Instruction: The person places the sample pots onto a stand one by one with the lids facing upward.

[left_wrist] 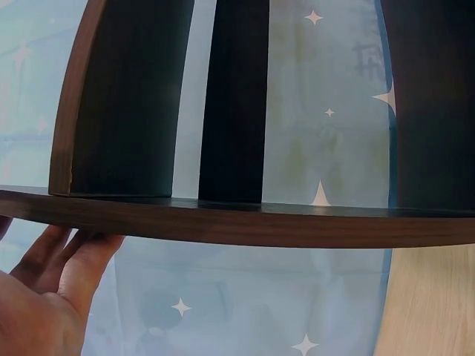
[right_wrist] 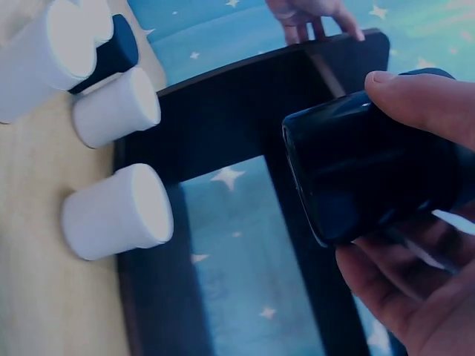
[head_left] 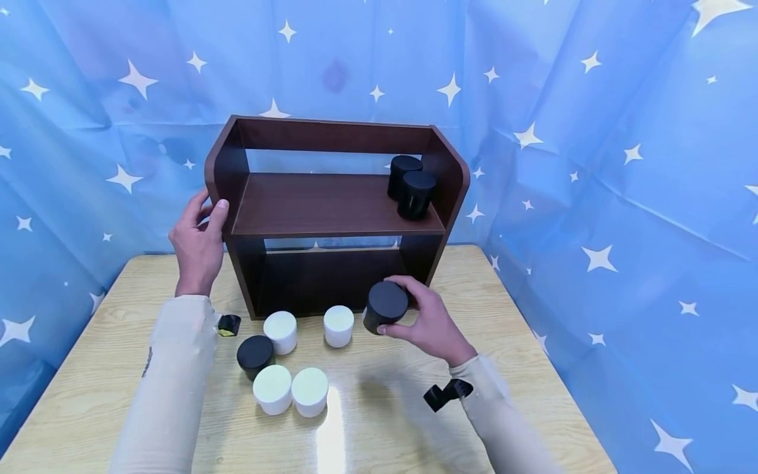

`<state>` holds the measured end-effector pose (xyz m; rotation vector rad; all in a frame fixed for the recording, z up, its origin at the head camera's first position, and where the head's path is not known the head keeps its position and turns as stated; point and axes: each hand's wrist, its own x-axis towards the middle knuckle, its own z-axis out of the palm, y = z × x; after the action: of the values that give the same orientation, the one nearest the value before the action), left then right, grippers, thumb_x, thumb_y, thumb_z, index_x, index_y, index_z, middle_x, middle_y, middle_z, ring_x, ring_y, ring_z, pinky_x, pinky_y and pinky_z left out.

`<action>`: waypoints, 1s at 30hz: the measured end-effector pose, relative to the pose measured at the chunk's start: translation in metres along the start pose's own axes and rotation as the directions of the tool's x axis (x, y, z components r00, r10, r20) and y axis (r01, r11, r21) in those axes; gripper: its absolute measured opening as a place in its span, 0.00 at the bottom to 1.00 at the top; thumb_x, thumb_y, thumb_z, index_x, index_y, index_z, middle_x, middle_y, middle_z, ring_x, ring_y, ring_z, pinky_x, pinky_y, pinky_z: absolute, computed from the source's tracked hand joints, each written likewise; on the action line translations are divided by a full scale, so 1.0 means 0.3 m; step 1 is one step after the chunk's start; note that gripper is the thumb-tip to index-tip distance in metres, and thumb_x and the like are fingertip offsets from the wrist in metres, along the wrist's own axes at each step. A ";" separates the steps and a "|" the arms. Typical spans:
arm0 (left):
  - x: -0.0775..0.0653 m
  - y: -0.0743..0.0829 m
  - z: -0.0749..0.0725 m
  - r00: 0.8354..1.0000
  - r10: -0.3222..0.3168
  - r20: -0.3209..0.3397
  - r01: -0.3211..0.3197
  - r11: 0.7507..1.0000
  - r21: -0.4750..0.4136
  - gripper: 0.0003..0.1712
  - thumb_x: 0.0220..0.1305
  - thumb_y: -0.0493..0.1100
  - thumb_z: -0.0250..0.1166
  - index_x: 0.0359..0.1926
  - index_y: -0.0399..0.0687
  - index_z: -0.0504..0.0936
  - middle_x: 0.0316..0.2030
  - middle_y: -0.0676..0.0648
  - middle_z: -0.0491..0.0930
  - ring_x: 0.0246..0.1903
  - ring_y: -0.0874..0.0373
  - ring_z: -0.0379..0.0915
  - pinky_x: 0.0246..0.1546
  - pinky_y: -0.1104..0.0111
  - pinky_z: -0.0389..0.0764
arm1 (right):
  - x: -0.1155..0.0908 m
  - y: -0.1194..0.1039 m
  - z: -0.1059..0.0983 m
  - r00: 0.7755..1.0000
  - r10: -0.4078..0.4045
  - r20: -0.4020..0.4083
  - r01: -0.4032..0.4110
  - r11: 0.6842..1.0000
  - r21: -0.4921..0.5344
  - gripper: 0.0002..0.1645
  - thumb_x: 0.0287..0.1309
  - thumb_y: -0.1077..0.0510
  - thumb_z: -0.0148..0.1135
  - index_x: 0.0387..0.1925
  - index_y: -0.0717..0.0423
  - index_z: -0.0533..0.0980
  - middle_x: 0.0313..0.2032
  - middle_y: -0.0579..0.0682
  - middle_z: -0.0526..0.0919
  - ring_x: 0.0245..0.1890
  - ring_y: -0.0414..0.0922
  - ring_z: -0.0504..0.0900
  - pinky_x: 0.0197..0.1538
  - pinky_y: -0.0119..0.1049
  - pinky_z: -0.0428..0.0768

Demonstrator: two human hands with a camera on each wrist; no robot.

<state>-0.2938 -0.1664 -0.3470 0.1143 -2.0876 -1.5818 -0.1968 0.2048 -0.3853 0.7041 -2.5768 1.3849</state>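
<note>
In the head view my right hand [head_left: 423, 322] grips a black lidded jar [head_left: 386, 304] above the table, just in front of the shelf's lower level. The right wrist view shows thumb and fingers on opposite sides of that jar [right_wrist: 371, 159]. My left hand [head_left: 198, 247] touches the outer left side of the dark brown two-level shelf [head_left: 337, 204]. From the left wrist view, its fingertips [left_wrist: 89, 259] meet the side panel. Two black jars [head_left: 416, 195] stand at the right end of the upper level, one behind the other.
On the table [head_left: 474, 401], left of my right hand, stand several white jars [head_left: 310, 392] and one black jar [head_left: 256, 355]. One white jar [head_left: 339, 326] is close to the shelf's front. A blue star-patterned curtain [head_left: 592, 197] hangs behind and to the right.
</note>
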 end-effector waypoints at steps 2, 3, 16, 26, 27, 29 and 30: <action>-0.001 -0.001 0.000 1.000 0.005 0.000 -0.005 1.000 0.003 0.23 0.71 0.66 0.55 0.65 0.84 0.72 0.65 0.51 0.78 0.64 0.49 0.75 0.65 0.48 0.76 | 0.019 -0.014 -0.020 1.000 -0.007 0.002 0.007 1.000 -0.004 0.44 0.44 0.59 0.82 0.63 0.45 0.71 0.57 0.47 0.81 0.56 0.45 0.81 0.55 0.42 0.84; -0.001 -0.002 0.000 1.000 0.007 0.000 -0.007 1.000 0.005 0.23 0.71 0.66 0.55 0.65 0.84 0.71 0.65 0.50 0.78 0.64 0.49 0.75 0.65 0.48 0.76 | 0.030 -0.019 -0.029 1.000 -0.009 0.003 0.009 1.000 -0.005 0.44 0.44 0.59 0.82 0.63 0.45 0.71 0.57 0.47 0.81 0.56 0.46 0.81 0.55 0.43 0.84; -0.005 -0.008 -0.002 1.000 0.017 0.012 -0.017 1.000 0.015 0.23 0.72 0.65 0.54 0.66 0.84 0.71 0.65 0.50 0.78 0.65 0.49 0.74 0.65 0.47 0.76 | 0.120 -0.048 -0.074 1.000 -0.016 0.025 0.016 1.000 0.011 0.43 0.46 0.58 0.80 0.64 0.43 0.71 0.59 0.47 0.78 0.55 0.47 0.82 0.58 0.48 0.83; -0.003 -0.008 -0.001 0.999 0.033 0.007 -0.033 0.999 0.020 0.23 0.71 0.66 0.53 0.66 0.85 0.70 0.65 0.51 0.77 0.62 0.49 0.75 0.65 0.47 0.76 | 0.156 -0.057 -0.083 1.000 0.002 -0.012 -0.003 1.000 -0.028 0.43 0.47 0.56 0.80 0.65 0.45 0.70 0.58 0.50 0.79 0.53 0.49 0.83 0.56 0.49 0.83; -0.004 -0.007 0.000 0.999 0.035 0.009 -0.035 0.999 0.018 0.23 0.71 0.66 0.53 0.66 0.85 0.70 0.65 0.51 0.77 0.62 0.49 0.75 0.65 0.47 0.76 | 0.159 -0.058 -0.086 1.000 0.008 -0.019 -0.008 1.000 -0.030 0.43 0.47 0.56 0.80 0.65 0.45 0.70 0.58 0.49 0.79 0.52 0.49 0.83 0.56 0.48 0.83; -0.007 -0.007 0.000 0.999 0.040 0.012 -0.040 0.999 0.016 0.23 0.71 0.66 0.53 0.66 0.85 0.70 0.64 0.50 0.77 0.62 0.49 0.75 0.64 0.47 0.76 | 0.166 -0.061 -0.091 0.999 0.011 -0.032 -0.013 0.999 -0.037 0.43 0.47 0.55 0.80 0.65 0.44 0.70 0.58 0.49 0.79 0.51 0.49 0.83 0.56 0.48 0.83; -0.008 -0.008 0.000 0.999 0.040 0.014 -0.040 0.999 0.018 0.23 0.71 0.66 0.53 0.66 0.85 0.70 0.64 0.49 0.77 0.62 0.49 0.75 0.64 0.47 0.76 | 0.170 -0.063 -0.093 0.999 0.010 -0.038 -0.012 0.999 -0.041 0.43 0.47 0.55 0.80 0.64 0.44 0.70 0.58 0.49 0.79 0.51 0.49 0.83 0.55 0.48 0.83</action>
<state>-0.2923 -0.1663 -0.3500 0.0678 -2.1017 -1.5441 -0.2358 0.2016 -0.3384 0.6527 -2.5762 1.3315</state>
